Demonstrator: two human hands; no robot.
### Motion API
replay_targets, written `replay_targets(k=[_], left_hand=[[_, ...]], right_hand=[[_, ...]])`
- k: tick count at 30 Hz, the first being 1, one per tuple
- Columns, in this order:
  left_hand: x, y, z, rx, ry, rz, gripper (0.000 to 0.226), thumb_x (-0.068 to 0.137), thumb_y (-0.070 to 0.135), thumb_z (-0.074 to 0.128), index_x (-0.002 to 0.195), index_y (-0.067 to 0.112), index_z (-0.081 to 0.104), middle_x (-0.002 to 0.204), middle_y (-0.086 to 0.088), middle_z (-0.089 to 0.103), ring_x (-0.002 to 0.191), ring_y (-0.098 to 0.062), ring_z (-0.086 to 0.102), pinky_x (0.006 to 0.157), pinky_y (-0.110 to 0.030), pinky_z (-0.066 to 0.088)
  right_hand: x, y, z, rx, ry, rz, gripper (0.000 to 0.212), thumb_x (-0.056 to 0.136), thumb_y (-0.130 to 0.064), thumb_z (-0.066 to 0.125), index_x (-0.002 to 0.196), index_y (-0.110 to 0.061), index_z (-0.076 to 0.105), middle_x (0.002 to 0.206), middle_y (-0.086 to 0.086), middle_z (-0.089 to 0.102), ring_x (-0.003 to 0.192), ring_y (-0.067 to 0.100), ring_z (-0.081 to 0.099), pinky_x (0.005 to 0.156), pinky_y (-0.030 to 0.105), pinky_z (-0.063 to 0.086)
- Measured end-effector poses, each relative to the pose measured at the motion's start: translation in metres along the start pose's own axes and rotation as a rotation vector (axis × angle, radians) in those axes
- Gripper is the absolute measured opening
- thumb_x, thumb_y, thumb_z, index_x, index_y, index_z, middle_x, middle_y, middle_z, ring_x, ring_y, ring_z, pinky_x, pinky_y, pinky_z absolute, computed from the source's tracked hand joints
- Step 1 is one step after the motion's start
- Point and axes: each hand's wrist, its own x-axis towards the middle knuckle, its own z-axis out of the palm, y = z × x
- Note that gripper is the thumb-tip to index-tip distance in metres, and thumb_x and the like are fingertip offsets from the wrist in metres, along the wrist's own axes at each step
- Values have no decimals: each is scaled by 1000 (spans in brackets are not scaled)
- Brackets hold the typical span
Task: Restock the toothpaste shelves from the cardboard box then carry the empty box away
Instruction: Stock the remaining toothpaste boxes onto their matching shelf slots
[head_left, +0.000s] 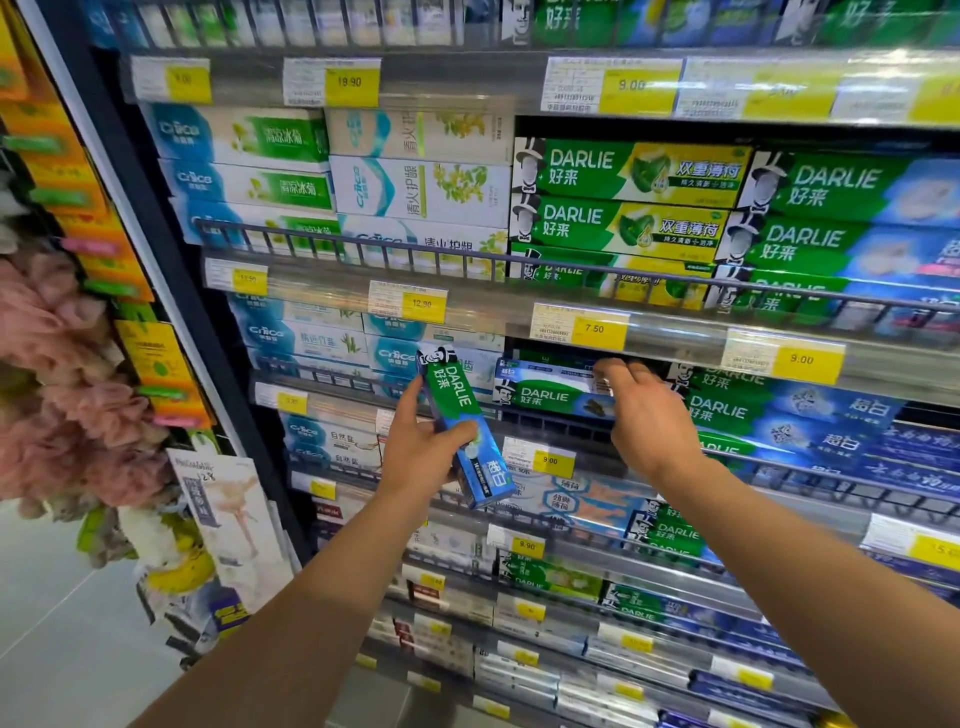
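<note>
Fingers (457, 434) grip an upright toothpaste carton (464, 431); shelves (571, 317) hold stacked cartons.

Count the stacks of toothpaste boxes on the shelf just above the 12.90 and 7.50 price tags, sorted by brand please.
Crice: 2 (green-and-blue Crice stack, white-and-yellow Crice stack)
Darlie: 2 (green-and-yellow Darlie stack, green-and-blue Darlie stack)
Total: 4 stacks

a toothpaste box (464, 429) is held on end before the shelf rail (545, 415), left of a flat box (553, 395) lying on the shelf, gripped at its right end.
</note>
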Motion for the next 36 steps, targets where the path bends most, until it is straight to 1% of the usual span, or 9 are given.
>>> replay_targets(k=[7, 13, 18, 21, 27, 30, 32, 34, 36], left_hand=[[1, 1, -2, -22, 1, -12, 85, 85, 2, 71, 147, 41, 28, 112, -9, 70, 87, -23, 72, 73, -50, 60], [2, 1, 3, -31, -12, -27, 86, 85, 1, 70, 148, 40, 28, 105, -4, 72, 81, -17, 73, 66, -42, 60], [2, 1, 4, -38, -23, -32, 84, 85, 1, 70, 147, 41, 30, 107, -3, 72, 85, -18, 73, 69, -43, 60], [1, 0, 4, -44, -22, -37, 83, 85, 1, 70, 146, 40, 29, 107, -4, 72, 83, -18, 73, 65, -42, 60], [1, -3, 4, -56, -20, -45, 85, 85, 1, 70, 149, 39, 27, 111, -7, 71, 86, -19, 72, 64, -41, 60], [1, -6, 6, -95, -20, -57, 84, 86, -1, 69, 149, 34, 26, 114, -9, 70, 93, -22, 71, 70, -44, 60], [1, -8, 9, -167, -24, -71, 81, 86, -4, 67, 148, 30, 27, 117, -10, 69, 99, -26, 69, 75, -47, 59], [1, -10, 14, -222, -16, -51, 76, 86, -6, 66, 144, 29, 33, 117, -9, 69, 103, -28, 68, 80, -49, 58], [1, -10, 22, -245, 0, -7, 75, 85, -7, 66, 141, 33, 36, 115, -7, 69, 104, -27, 68, 84, -51, 57]], right_hand=[[0, 7, 15, -26, -89, 47, 74, 83, 12, 48, 148, -18, 29, 143, 18, 40, 115, 42, 51, 87, 45, 47], [1, 10, 19, -83, -116, 61, 71, 85, 10, 45, 148, -19, 29, 144, 15, 39, 118, 41, 49, 89, 46, 48], [0, 10, 27, -4, -147, 52, 70, 81, 15, 45, 142, -19, 39, 142, 15, 42, 112, 40, 54, 84, 47, 51], [1, 3, 27, 37, -136, 31, 65, 81, 15, 47, 137, -18, 47, 139, 13, 45, 111, 39, 55, 83, 44, 49], [-5, -1, 30, 74, -166, -11, 67, 81, 11, 49, 141, -21, 47, 141, 5, 46, 118, 33, 53, 86, 38, 48], [-14, -1, 30, 133, -49, -86, 53, 86, 0, 52, 137, -16, 52, 135, 6, 53, 121, 32, 51, 98, 38, 44], [-26, -7, 28, 254, 41, -134, 37, 91, -16, 53, 128, -15, 59, 124, 5, 60, 114, 27, 54, 97, 37, 45], [-39, -19, 23, 429, -55, -146, 39, 92, -38, 48, 126, -20, 58, 121, -1, 59, 106, 18, 56, 91, 35, 47], [-47, -29, 20, 564, -215, -123, 52, 90, -50, 49, 135, -24, 49, 127, -8, 53, 102, 12, 58, 89, 34, 49]])
